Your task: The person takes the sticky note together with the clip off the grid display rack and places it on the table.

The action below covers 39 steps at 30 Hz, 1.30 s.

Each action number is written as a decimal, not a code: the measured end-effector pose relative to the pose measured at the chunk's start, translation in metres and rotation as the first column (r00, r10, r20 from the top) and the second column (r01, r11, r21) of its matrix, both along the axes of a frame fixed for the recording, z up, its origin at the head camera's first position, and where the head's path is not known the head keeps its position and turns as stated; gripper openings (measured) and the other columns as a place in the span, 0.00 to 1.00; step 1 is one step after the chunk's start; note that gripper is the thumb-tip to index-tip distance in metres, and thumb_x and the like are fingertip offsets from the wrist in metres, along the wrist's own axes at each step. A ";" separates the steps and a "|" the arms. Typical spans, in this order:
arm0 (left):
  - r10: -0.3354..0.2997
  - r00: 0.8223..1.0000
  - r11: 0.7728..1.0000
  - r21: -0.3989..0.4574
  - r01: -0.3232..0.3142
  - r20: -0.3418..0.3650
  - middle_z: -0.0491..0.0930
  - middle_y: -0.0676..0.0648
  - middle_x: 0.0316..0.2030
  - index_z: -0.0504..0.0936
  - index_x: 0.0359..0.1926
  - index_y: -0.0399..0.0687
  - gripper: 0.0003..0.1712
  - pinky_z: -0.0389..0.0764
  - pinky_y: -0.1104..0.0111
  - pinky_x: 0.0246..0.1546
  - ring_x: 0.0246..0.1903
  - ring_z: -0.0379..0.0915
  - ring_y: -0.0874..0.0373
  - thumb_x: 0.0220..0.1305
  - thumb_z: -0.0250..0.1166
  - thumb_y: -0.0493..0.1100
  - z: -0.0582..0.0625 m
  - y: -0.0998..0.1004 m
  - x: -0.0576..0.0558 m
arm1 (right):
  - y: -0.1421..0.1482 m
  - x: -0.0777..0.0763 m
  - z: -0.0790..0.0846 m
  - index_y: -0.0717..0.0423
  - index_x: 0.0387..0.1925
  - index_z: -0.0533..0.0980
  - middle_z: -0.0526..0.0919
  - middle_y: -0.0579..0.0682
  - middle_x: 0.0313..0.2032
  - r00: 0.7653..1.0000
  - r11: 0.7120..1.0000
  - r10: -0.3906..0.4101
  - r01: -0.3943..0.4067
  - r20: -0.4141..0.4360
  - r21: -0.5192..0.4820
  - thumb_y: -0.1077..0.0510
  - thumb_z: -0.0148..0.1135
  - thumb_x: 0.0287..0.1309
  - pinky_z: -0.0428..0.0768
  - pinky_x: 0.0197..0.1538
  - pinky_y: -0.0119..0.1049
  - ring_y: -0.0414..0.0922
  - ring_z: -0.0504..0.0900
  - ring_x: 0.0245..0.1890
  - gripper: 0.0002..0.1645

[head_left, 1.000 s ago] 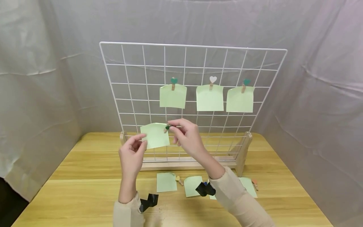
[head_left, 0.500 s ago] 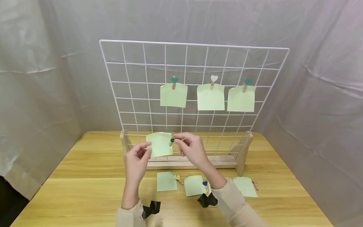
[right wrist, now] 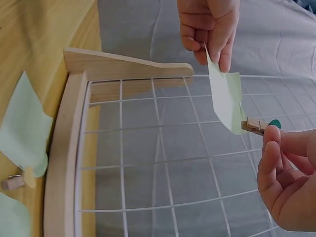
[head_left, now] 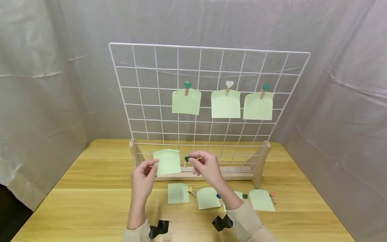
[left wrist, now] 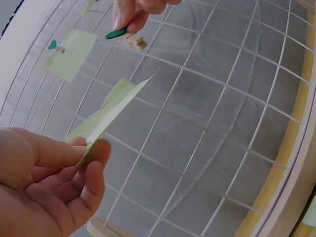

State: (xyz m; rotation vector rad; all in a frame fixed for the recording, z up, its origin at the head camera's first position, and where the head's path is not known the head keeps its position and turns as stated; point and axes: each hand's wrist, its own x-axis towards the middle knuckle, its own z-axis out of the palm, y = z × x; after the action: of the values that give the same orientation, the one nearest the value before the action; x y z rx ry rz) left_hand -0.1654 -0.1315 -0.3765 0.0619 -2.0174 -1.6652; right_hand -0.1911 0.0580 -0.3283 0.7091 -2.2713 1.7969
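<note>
My left hand [head_left: 143,180] pinches a pale green sticky note [head_left: 168,162] by its left edge, between thumb and fingers, in front of the lower grid. In the left wrist view the same note [left wrist: 106,113] juts up from the fingertips, slightly bent. My right hand [head_left: 208,169] pinches a small wooden clothespin [head_left: 185,164] by its green heart end. In the head view the clothespin is just right of the note, with a narrow gap. The right wrist view has the clothespin [right wrist: 254,125] overlapping the note's corner.
A white wire grid [head_left: 145,120] stands in a wooden base [head_left: 205,175]. Three notes hang clipped on it, including one under a white heart clothespin [head_left: 228,86]. Several notes lie on the table [head_left: 75,201] in front, such as one note [head_left: 177,193] beside a yellow heart clothespin [head_left: 191,191].
Both hands have come down from mid-grid toward the base, carrying the note and clothespin. The clothespin, earlier overlapping the note's right edge in the head view, now shows apart from it.
</note>
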 end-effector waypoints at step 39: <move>-0.050 0.949 0.977 -0.183 0.112 0.311 0.76 0.39 0.33 0.78 0.39 0.28 0.11 0.71 0.72 0.22 0.22 0.68 0.58 0.56 0.52 0.25 -0.038 -0.047 0.016 | -0.030 -0.010 -0.085 0.72 0.30 0.73 0.78 0.62 0.28 0.963 0.990 0.138 -0.142 0.231 0.000 0.73 0.56 0.52 0.68 0.13 0.24 0.37 0.71 0.10 0.03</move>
State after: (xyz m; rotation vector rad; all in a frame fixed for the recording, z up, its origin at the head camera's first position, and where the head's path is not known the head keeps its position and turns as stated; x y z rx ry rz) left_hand -0.1493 -0.1790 -0.4143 0.1775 -2.4395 -1.5711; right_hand -0.2010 0.0276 -0.4128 0.7139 -2.4387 2.0239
